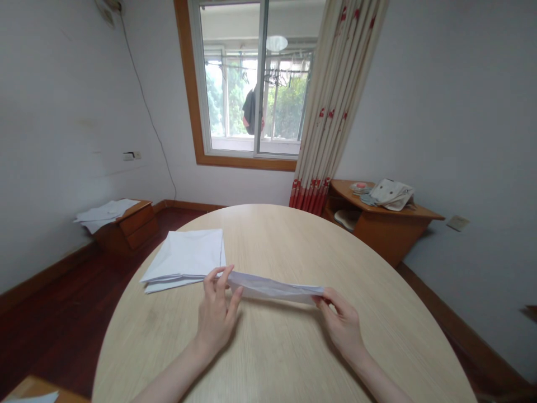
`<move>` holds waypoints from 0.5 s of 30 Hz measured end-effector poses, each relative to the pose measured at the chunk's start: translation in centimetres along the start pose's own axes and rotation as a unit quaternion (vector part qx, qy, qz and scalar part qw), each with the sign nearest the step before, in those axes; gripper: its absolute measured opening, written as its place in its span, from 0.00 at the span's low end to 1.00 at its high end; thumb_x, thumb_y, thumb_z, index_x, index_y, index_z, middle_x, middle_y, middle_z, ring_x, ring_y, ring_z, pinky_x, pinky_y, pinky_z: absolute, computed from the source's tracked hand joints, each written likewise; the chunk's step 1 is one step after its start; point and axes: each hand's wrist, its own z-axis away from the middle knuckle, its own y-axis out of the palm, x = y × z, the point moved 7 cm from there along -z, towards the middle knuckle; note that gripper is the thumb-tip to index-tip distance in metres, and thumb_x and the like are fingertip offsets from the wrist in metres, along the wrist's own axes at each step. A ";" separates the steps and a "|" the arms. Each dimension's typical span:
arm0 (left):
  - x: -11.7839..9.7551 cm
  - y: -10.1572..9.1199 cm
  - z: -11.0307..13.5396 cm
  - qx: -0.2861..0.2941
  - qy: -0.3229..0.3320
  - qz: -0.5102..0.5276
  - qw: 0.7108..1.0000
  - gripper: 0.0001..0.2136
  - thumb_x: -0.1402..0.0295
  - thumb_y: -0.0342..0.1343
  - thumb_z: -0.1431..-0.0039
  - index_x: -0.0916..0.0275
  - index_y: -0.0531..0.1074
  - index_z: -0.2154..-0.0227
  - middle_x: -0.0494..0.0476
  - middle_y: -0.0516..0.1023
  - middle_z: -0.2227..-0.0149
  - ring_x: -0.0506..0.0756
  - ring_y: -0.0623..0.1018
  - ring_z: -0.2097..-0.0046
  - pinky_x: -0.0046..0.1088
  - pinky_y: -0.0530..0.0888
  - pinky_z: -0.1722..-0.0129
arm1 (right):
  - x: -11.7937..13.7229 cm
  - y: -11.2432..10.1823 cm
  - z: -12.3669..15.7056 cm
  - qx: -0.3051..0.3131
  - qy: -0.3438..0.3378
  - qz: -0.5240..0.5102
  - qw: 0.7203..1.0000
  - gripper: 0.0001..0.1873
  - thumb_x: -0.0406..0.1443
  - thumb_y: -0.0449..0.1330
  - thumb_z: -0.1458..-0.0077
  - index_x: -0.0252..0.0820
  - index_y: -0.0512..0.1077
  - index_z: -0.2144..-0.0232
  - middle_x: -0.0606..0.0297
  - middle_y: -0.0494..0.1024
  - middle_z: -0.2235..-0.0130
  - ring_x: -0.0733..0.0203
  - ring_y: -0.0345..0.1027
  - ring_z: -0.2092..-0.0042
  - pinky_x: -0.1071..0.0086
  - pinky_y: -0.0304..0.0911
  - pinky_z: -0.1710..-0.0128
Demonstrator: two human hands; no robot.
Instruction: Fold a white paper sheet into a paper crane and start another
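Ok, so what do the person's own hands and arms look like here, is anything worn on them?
The left hand and right hand are bare and slender, with no gloves, rings, watch or bracelet showing. The left forearm and right forearm are bare too, with no sleeves in view.

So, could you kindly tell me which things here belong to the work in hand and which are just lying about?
In use: left hand, right hand, long folded white sheet held between them, stack of folded white sheets.
Lying about: white sheets on the low wooden cabinet, cream cloth bag on the wooden corner shelf.
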 end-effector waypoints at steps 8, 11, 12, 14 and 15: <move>-5.0 -1.5 1.0 -0.069 0.235 -0.076 0.967 0.11 0.71 0.49 0.35 0.61 0.68 0.51 0.61 0.73 0.58 0.59 0.70 0.56 0.37 0.63 0.54 | 0.8 0.6 0.3 0.006 -0.044 0.001 0.999 0.07 0.35 0.56 0.43 0.44 0.73 0.72 0.66 0.75 0.73 0.61 0.69 0.71 0.73 0.65 0.71; -6.3 -1.2 1.3 -0.061 0.254 -0.072 0.963 0.10 0.68 0.49 0.34 0.62 0.69 0.53 0.60 0.77 0.60 0.58 0.72 0.56 0.37 0.60 0.52 | 1.1 0.9 0.4 0.017 -0.055 -0.002 0.998 0.07 0.34 0.56 0.43 0.44 0.72 0.72 0.66 0.75 0.74 0.62 0.69 0.71 0.73 0.64 0.72; -6.5 -1.0 1.4 -0.058 0.252 -0.076 0.963 0.11 0.67 0.49 0.34 0.63 0.69 0.53 0.60 0.77 0.60 0.58 0.73 0.56 0.37 0.59 0.51 | 1.1 1.0 0.4 0.020 -0.057 -0.003 0.998 0.07 0.34 0.56 0.43 0.44 0.72 0.72 0.67 0.75 0.73 0.62 0.69 0.71 0.73 0.64 0.72; -6.6 -0.5 1.4 -0.051 0.243 -0.088 0.965 0.12 0.64 0.48 0.33 0.64 0.68 0.52 0.60 0.78 0.59 0.58 0.73 0.56 0.37 0.58 0.50 | 1.1 1.1 0.5 0.028 -0.061 -0.005 0.998 0.07 0.33 0.56 0.43 0.44 0.72 0.72 0.67 0.74 0.73 0.63 0.68 0.71 0.74 0.64 0.71; -6.4 -0.2 1.4 -0.049 0.237 -0.095 0.966 0.13 0.63 0.48 0.33 0.64 0.68 0.52 0.60 0.78 0.59 0.58 0.73 0.56 0.38 0.57 0.50 | 1.1 1.2 0.6 0.031 -0.063 -0.006 0.998 0.07 0.33 0.56 0.43 0.44 0.71 0.72 0.67 0.74 0.73 0.63 0.68 0.71 0.74 0.64 0.71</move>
